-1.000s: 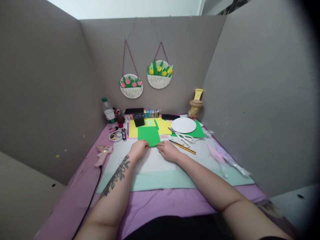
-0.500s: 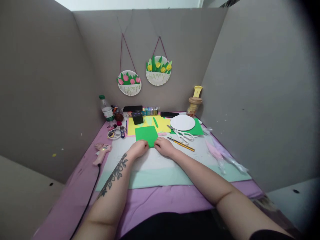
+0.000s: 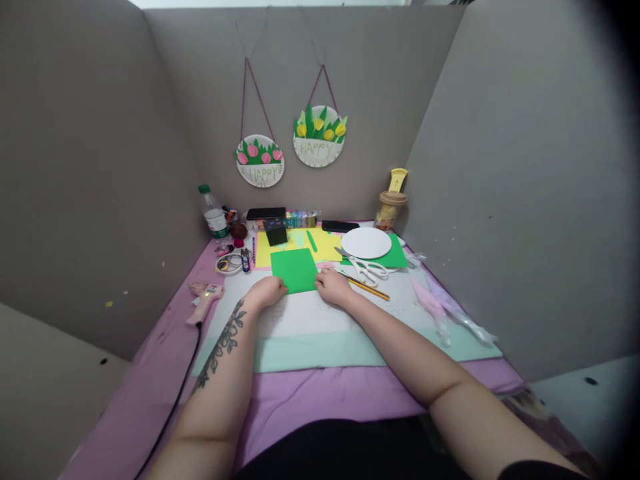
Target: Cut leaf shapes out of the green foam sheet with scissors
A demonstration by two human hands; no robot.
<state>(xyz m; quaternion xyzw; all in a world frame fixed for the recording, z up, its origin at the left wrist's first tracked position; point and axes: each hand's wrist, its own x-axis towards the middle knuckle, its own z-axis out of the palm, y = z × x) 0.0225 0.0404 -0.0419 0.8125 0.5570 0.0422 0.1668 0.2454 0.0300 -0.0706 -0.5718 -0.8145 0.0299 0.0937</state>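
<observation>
A green sheet of paper (image 3: 294, 270) lies on the white work surface in front of me. My left hand (image 3: 269, 292) is closed at its lower left corner, fingers curled on the edge. At the right edge, my right hand (image 3: 333, 287) is closed on the paper in the same way. Just beyond the right hand are a yellow-and-black pencil (image 3: 370, 290) and white-handled scissors (image 3: 369, 270). Behind the green sheet lies yellow paper (image 3: 325, 250) with a cut green leaf strip (image 3: 312, 241) on it.
A pink glue gun (image 3: 204, 303) with a black cord lies at the left. A white paper plate (image 3: 367, 243) rests on green paper at the back right. A bottle (image 3: 215, 217) and a lidded jar (image 3: 389, 212) stand at the back. Plastic-wrapped pink material (image 3: 430, 303) lies at the right.
My hands have moved apart along the green sheet, the left one to the left and the right one slightly to the right. The view has tilted slightly downward.
</observation>
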